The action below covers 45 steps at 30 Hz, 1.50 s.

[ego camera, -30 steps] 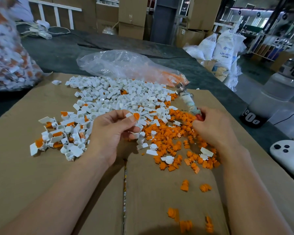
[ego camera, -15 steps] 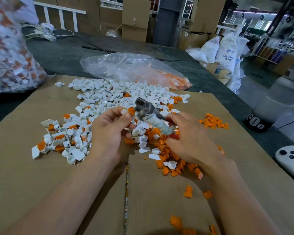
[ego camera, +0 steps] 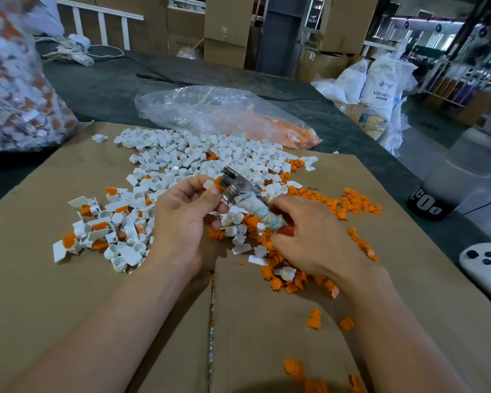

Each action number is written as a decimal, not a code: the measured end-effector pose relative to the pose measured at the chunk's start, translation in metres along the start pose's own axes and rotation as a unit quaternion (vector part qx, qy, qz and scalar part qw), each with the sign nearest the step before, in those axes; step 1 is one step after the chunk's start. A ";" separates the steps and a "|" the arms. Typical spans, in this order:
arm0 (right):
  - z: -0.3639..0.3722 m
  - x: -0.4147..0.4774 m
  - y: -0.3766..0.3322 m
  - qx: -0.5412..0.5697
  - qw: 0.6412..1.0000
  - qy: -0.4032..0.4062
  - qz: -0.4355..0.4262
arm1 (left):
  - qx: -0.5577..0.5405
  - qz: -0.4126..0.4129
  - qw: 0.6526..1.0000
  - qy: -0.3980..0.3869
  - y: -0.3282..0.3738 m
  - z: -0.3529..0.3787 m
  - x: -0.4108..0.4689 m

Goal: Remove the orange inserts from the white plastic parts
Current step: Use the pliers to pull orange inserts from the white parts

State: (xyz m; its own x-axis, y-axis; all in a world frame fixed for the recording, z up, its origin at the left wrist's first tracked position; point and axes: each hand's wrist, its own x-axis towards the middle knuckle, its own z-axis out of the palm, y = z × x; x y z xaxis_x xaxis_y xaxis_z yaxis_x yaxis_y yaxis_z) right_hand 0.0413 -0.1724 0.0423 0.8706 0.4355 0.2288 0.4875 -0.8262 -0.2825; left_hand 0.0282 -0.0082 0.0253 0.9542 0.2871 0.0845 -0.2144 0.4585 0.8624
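Metal tool at orange insert

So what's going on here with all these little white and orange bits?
A person is getting orange inserts out of white plastic parts, both heaped on cardboard. The left hand pinches one part with orange showing in it, while the right hand grips a tool by its wrapped handle, metal tip right at that part. A smaller cluster at the left has orange in it, so looks not yet done.
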 end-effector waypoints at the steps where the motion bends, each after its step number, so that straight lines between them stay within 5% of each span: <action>1: 0.000 0.000 0.000 0.008 1.000 -0.003 0.001 | -0.002 -0.001 1.000 -0.002 0.000 0.000 0.000; 26: 0.010 0.003 -0.007 0.048 0.998 0.009 0.025 | 0.008 0.018 0.999 0.031 -0.004 -0.005 0.003; 30: 0.008 0.004 -0.001 0.043 0.998 0.015 0.033 | 0.092 0.039 0.994 0.054 -0.003 -0.005 0.005; 36: -0.001 0.004 0.019 0.015 0.992 0.064 0.110 | 0.322 0.156 0.929 0.091 -0.003 -0.019 0.013; 45: -0.011 0.003 0.060 -0.025 0.964 0.077 0.253 | 0.499 0.175 0.835 0.152 0.006 -0.038 0.023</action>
State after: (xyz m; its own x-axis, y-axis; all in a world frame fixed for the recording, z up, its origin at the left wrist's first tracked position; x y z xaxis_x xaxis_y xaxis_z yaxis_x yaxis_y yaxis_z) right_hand 0.0724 -0.2244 0.0362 0.9740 -0.0832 0.2105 -0.0043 -0.9367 -0.3502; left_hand 0.0407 0.0330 0.0134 0.7396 0.5267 0.4189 -0.0439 -0.5834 0.8110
